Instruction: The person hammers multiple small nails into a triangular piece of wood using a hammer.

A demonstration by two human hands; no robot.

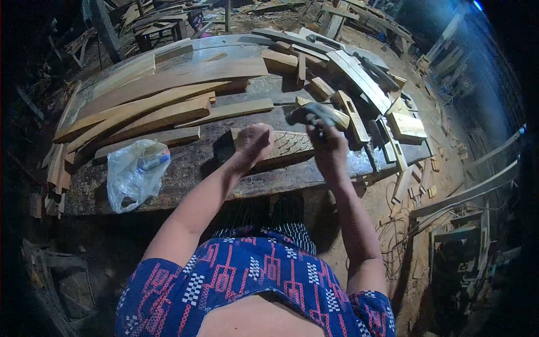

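Note:
My left hand [255, 141] is closed in a fist over the left part of a wooden block [292, 144]. Whatever its fingers hold, if anything, is hidden. Dark curved marks run across the block's top face, and it lies near the front edge of the workbench [224, 182]. Above the block's right end, my right hand [330, 149] is wrapped around a hammer [312, 114], whose dark metal head points to the left.
A clear plastic bag [136, 175] with something blue in it lies at the left. Long planks [185, 76] and curved boards [146, 109] cover the bench behind it. Mortised wood pieces [352, 117] and a long pale board [362, 81] lie at the right.

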